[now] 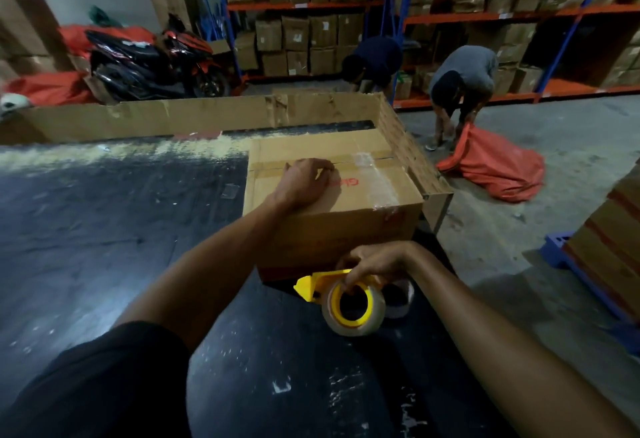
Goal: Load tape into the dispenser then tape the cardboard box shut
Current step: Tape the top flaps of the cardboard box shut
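A brown cardboard box (346,209) sits on the dark table, flaps closed, with a clear tape strip across its top on the right side. My left hand (306,179) rests on the box top near the centre seam, fingers curled and holding nothing. In front of the box, my right hand (375,264) grips a yellow tape dispenser (320,283) with a clear tape roll (353,306) mounted on it, held low near the box's front face. A second tape roll (401,299) lies just behind the dispenser, partly hidden.
The dark table (121,229) has a cardboard wall (207,115) along its far and right edges. Two people bend over on the floor to the right near an orange sack (498,167). Shelves of boxes (311,39), a motorbike (152,63) and stacked cartons (616,247) surround.
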